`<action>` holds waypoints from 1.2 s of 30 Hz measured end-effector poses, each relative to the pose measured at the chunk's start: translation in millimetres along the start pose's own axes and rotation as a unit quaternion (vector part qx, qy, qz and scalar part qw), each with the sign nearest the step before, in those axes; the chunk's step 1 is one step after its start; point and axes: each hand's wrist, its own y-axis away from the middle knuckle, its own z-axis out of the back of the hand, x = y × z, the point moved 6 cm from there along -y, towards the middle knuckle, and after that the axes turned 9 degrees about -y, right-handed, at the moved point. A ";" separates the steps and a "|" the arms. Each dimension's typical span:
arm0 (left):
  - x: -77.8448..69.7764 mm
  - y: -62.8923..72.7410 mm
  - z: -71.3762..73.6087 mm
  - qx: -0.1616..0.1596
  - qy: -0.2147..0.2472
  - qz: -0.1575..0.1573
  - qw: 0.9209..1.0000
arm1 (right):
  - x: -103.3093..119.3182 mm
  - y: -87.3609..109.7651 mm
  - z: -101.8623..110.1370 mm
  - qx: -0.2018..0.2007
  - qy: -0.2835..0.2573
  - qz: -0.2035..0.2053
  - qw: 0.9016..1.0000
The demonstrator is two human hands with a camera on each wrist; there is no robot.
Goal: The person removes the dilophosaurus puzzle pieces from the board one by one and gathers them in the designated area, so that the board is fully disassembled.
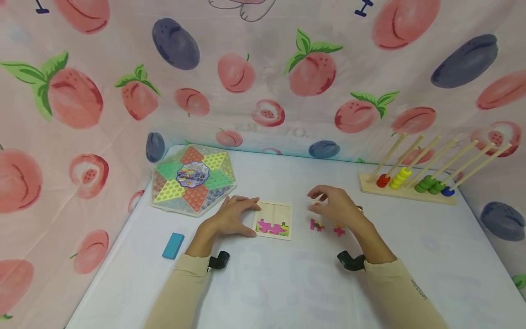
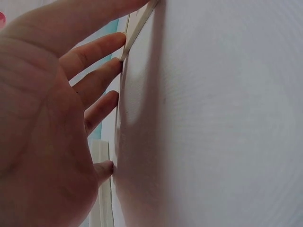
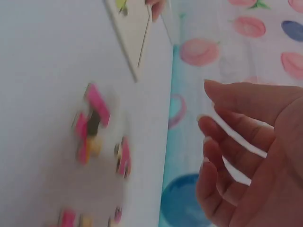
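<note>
In the head view, I have two hands over one white table (image 1: 287,283). My left hand (image 1: 234,217) is spread wide, thumb and forefinger touching the left side of one square wooden tray (image 1: 267,211), which lies flat before me. Pink and yellow-green puzzle pieces (image 1: 272,228) fill its lower part; their joins are too small to count. My right hand (image 1: 334,205) hovers right of the tray, fingers loosely curved, with nothing in its grasp. Two clusters of loose pieces (image 1: 316,225) show just below it. Beyond are one hexagonal star-patterned game board (image 1: 195,183), one blue block (image 1: 173,246) at left, and one rack (image 1: 404,194) at right with seven sticks and beads in four colours.

In the left wrist view, my thumb and four fingers are fairly straight and apart, the thumb reaching the tray's edge.

In the right wrist view, my thumb stands clear of my fingers, the gap between them bare. At least four loose bits lie blurred on the table, near one tray corner; I cannot tell their exact number.
</note>
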 end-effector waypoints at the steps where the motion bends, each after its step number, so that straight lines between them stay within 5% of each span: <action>1: -0.1 0.0 -0.3 -0.001 0.000 0.000 1.000 | 6.4 -2.7 -5.1 0.009 -0.002 0.014 1.000; 9: 0.0 0.9 -0.2 0.000 -0.008 0.001 1.000 | 43.9 -20.6 -58.2 0.113 -0.007 0.098 0.989; 17: 0.0 -0.3 0.0 -0.002 -0.007 0.000 1.000 | 49.6 -26.9 -104.8 0.172 0.013 0.134 0.976; 36: 1.4 -1.0 -1.0 -0.006 -0.001 -0.005 1.000 | 54.0 -26.7 -119.2 0.185 0.026 0.169 0.968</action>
